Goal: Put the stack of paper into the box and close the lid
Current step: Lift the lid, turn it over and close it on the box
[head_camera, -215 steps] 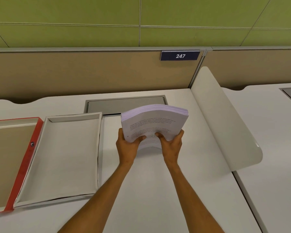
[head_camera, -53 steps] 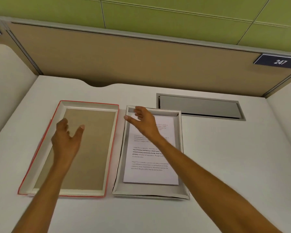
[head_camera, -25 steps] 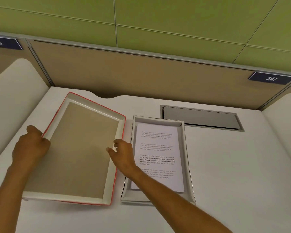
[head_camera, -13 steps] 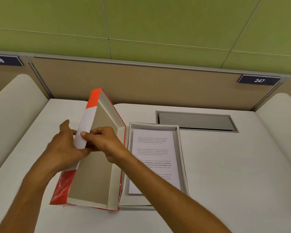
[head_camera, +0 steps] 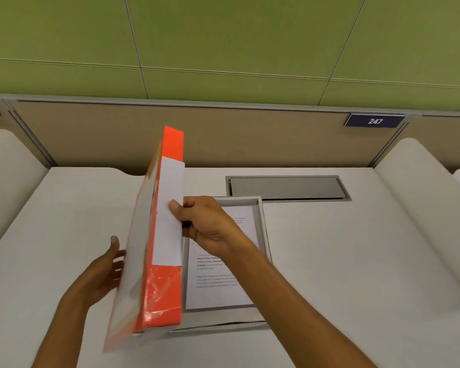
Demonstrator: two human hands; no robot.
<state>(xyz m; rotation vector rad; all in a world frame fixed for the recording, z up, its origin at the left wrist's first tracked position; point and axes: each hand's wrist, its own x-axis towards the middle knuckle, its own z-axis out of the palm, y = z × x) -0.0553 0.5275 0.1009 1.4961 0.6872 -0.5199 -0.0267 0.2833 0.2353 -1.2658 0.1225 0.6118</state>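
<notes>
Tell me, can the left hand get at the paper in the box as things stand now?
Probably not directly. The upright orange lid stands between the left hand and the paper stack in the box.

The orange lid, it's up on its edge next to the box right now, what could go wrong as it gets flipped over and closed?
The lid stands nearly upright, pinched by the right hand with the left hand open behind it; it might slip or swing down crooked. The box front wall looks bowed outward, so the lid's rim may catch there. The paper stack lies flat inside; a snagging rim could ruffle the top sheet.
</notes>
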